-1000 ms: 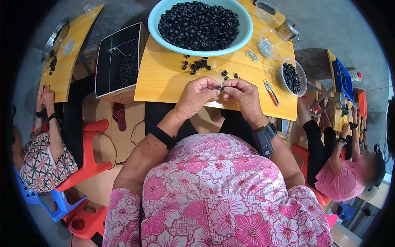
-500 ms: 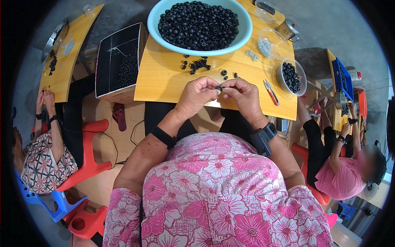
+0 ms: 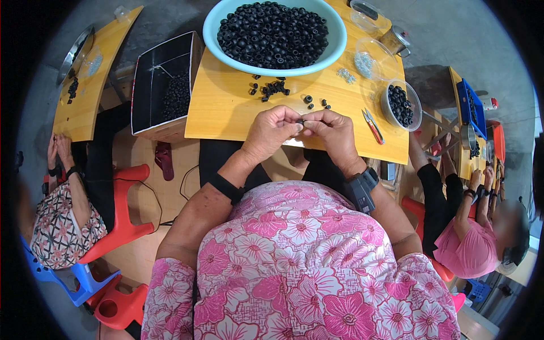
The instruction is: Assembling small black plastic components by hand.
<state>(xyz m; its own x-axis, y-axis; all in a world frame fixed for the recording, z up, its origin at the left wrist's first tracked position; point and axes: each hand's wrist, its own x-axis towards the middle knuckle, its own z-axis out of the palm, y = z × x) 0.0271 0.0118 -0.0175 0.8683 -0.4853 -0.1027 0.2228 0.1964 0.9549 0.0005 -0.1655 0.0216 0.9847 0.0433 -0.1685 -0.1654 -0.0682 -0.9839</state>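
Pinched tight between left hand [image 3: 274, 130] and right hand [image 3: 331, 130]: 1 small black part [image 3: 301, 120], mostly hidden, above near edge of yellow table [image 3: 221, 107] | beyond: 1 pale-blue basin [image 3: 277, 72] of black parts [image 3: 272, 35], uncounted | to right: 1 pair of snips [image 3: 378, 135], 1 clear tub [image 3: 417, 116]

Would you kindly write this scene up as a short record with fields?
Left hand: pinching a small black part
Right hand: pinching at the same part
Table: yellow, loose parts beyond the hands
Basin: light blue, heaped with black pieces
Snips: red-handled, right of the right hand
Tub: clear, holding black pieces, beyond the snips
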